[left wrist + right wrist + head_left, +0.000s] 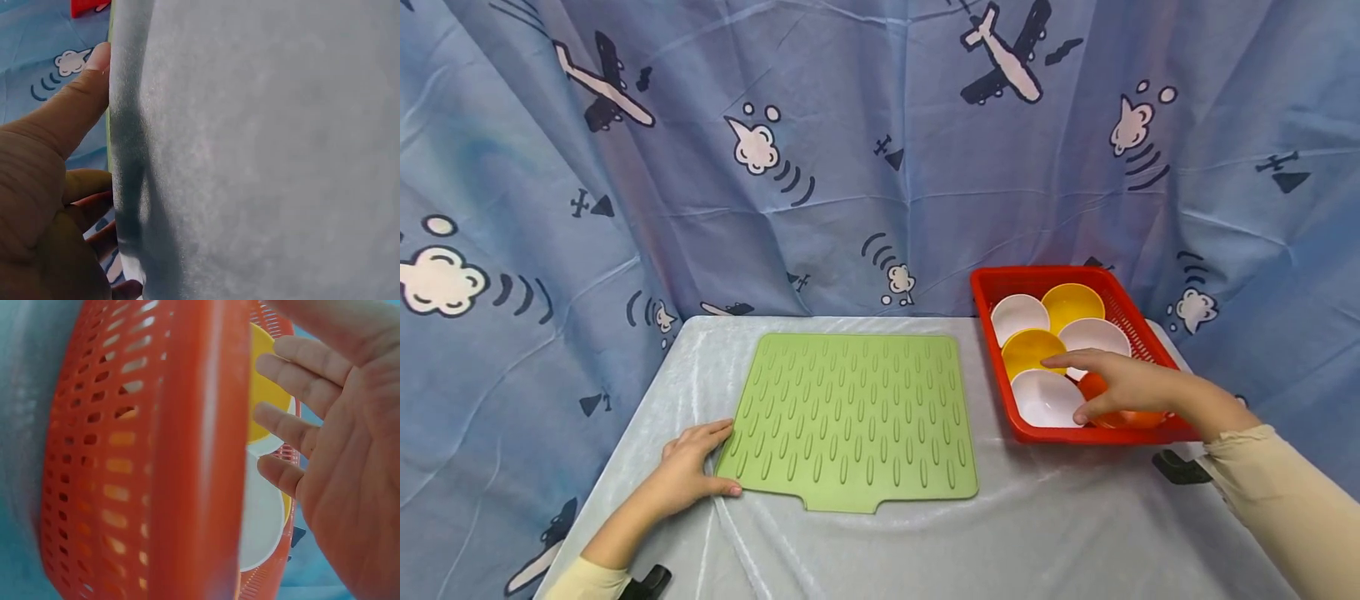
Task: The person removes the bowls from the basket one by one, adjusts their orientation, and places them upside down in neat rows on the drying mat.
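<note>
A green mat (850, 417) with raised oval ridges lies on the cloth-covered table. My left hand (688, 467) rests beside its left edge, the index finger at the side and the thumb (94, 69) near the front corner. To the right stands a red plastic basket (1011, 421) holding several bowls. My right hand (1120, 385) hovers over it with fingers spread and nothing gripped. Beneath that hand are a white bowl (1047, 400) in front, an orange bowl (1131, 418) partly hidden, and a yellow bowl (1026, 350). In the right wrist view the fingers (306, 375) appear beyond the basket's rim.
Farther back in the basket sit another yellow bowl (1075, 307) and two white bowls, one at the left (1020, 315). A blue curtain (835, 167) printed with planes hangs behind the table. Pale cloth (970, 550) covers the tabletop in front of the mat.
</note>
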`<state>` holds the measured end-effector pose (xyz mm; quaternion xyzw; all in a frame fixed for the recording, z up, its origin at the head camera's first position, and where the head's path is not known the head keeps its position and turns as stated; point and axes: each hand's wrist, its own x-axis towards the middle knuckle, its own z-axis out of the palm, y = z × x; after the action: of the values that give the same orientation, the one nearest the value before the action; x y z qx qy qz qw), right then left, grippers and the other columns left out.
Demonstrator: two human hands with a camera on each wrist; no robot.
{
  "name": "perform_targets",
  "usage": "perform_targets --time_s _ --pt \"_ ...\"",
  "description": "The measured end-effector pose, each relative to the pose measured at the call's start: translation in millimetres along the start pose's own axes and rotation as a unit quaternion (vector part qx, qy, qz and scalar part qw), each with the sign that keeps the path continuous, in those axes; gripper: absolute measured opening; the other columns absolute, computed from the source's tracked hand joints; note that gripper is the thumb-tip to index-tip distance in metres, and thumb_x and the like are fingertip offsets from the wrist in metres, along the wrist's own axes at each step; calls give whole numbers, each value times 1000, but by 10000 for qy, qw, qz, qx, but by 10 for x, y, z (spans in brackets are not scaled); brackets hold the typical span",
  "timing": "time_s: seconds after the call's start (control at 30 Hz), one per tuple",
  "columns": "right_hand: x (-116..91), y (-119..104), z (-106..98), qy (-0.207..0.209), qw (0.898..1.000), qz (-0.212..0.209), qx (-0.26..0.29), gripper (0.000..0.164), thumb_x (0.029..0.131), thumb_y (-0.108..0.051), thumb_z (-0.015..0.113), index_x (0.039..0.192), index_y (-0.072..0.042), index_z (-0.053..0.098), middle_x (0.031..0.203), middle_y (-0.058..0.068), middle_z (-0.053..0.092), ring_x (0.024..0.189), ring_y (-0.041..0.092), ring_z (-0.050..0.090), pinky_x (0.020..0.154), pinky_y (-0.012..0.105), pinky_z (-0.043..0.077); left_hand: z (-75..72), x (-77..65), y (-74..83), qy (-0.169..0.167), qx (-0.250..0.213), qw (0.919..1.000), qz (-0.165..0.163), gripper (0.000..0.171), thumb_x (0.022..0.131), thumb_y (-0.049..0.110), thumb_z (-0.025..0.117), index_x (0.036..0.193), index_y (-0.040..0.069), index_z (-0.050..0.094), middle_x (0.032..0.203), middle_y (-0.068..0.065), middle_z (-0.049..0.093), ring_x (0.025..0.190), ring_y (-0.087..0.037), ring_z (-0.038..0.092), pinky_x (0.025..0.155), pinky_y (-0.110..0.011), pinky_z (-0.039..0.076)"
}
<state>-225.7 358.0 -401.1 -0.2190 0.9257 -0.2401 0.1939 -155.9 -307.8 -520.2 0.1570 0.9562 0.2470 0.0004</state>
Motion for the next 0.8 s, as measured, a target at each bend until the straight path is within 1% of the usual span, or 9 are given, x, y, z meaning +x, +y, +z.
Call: perform_targets --time_s 0.17,0.27,0.37,0.47,0.57,0.63,0.8 --pt "44 39 43 -101 9999 54 98 93 76 -45 87 155 -18 46 156 16 42 140 43 37 104 62 46 14 -3 26 -49 152 9999 -18 110 59 52 94 143 -5 54 151 -17 51 138 -42 41 99 -65 26" --pt "60 43 59 -127 9999 73 66 95 76 -47 87 156 -21 44 158 14 40 142 41 34 105 63 45 17 -8 50 -23 244 9997 -26 110 58 51 95 143 -5 54 151 -17 51 137 -42 41 100 -64 25" --pt "62 56 79 -137 9999 59 50 93 77 -46 87 156 -22 45 158 13 41 142 41 35 106 63 44 11 -1 72 -4 277 9996 -35 110 58 51 95 143 -5 54 150 -18 52 137 -42 41 100 -64 25" --pt "60 65 101 -169 9998 34 90 90 78 -43 87 155 -21 46 157 14 43 142 41 36 106 62 44 6 -2 88 -16 209 9998 -51 107 60 52 94 142 -5 55 149 -18 53 136 -42 42 99 -64 25" --pt "67 75 112 -209 9997 82 112 90 78 -41 87 155 -21 46 156 15 44 142 41 36 106 60 45 7 -4 96 -30 138 9999 -74 103 64 52 93 142 -5 56 148 -18 54 136 -42 43 99 -63 25" --pt "81 82 109 -217 9996 149 76 91 77 -43 87 155 -22 46 156 14 44 142 41 36 106 60 45 3 2 100 -7 149 9999 -47 101 65 52 92 141 -5 57 147 -18 55 135 -42 44 98 -63 26" --pt "111 97 97 -270 9994 207 0 96 75 -49 87 156 -21 44 158 13 42 145 43 33 109 67 38 11 31 106 -2 211 9997 -133 101 64 50 93 141 -5 57 146 -17 56 135 -41 44 100 -63 25"
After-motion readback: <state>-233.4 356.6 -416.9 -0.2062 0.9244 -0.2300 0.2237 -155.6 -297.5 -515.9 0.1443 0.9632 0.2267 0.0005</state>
